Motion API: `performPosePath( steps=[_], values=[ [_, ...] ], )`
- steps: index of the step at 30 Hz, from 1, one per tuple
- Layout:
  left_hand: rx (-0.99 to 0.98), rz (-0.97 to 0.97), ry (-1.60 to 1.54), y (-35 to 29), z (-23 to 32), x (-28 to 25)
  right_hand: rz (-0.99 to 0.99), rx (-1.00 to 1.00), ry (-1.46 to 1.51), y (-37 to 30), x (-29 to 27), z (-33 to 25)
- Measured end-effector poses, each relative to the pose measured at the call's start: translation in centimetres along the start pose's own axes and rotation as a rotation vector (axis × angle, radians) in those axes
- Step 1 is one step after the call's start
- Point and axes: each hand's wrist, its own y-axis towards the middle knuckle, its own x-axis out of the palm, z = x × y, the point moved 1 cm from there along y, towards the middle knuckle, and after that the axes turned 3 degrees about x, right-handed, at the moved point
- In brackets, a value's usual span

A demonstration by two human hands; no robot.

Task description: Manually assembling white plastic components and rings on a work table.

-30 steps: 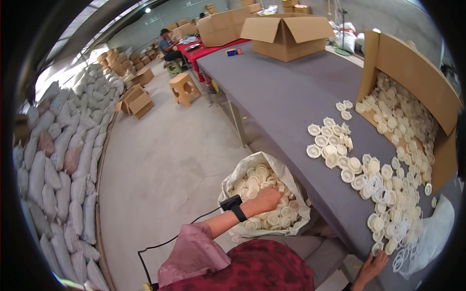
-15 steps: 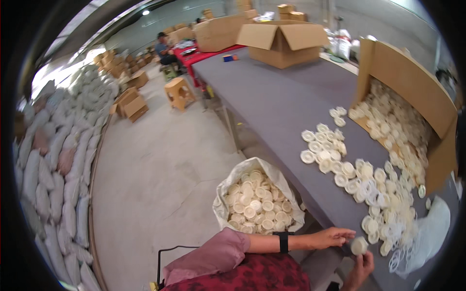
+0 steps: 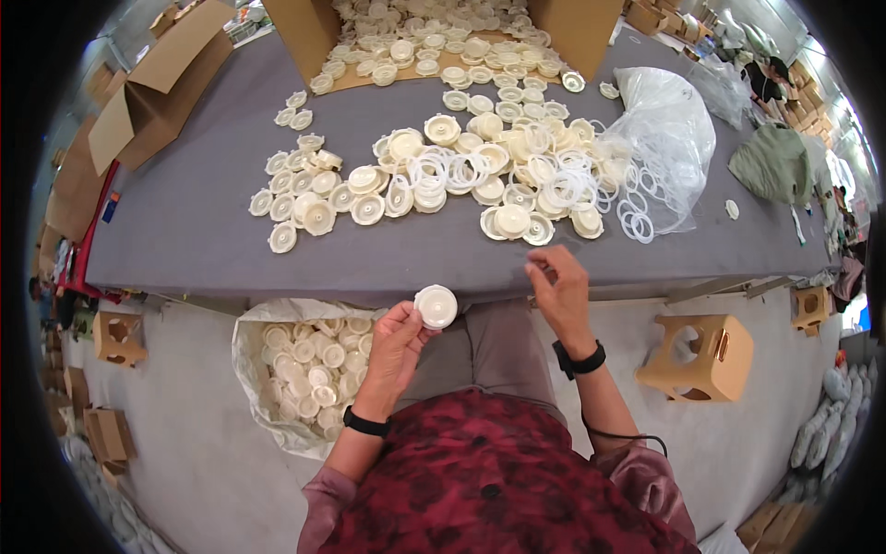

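Note:
My left hand (image 3: 395, 349) grips a round cream plastic cap (image 3: 436, 307) by its edge, in front of the table edge and above my lap. To the right, my right hand (image 3: 560, 288) hovers at the table edge with loosely bent fingers, and nothing shows in them. Just beyond it, many similar caps (image 3: 512, 222) lie in a spread pile on the table. Thin white rings (image 3: 443, 169) rest on the caps. More rings (image 3: 637, 214) spill from a clear plastic bag (image 3: 666, 120) at the right.
An open carton (image 3: 309, 42) full of caps lies at the back of the grey table (image 3: 185, 231). Left of my legs stands a white sack (image 3: 254, 369) of caps. A tan stool (image 3: 701, 358) is on the right, and another empty-looking carton (image 3: 157, 92) at far left.
My view has swung from the left aisle to face the table squarely. The cap, earlier at my right hand's fingertips, is now in my left hand. My right hand has moved away from it.

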Motion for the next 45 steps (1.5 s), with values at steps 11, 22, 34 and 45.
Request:
performPosePath(
  steps=[11,22,34,45],
  values=[
    [-0.004,0.030,0.083,0.6,0.5,0.6,0.009,-0.364,-0.360,4.8,3.9,-1.0],
    [-0.030,0.018,0.067,1.2,0.2,0.0,0.141,-0.533,-0.758,13.1,1.8,0.0],
    [-0.014,-0.037,0.069,0.4,1.1,1.5,-0.043,0.009,0.227,8.1,0.9,-2.8],
    [0.019,-0.092,-0.008,-0.4,0.2,2.7,-0.439,0.236,0.584,-0.9,3.7,-6.0]
  ],
)
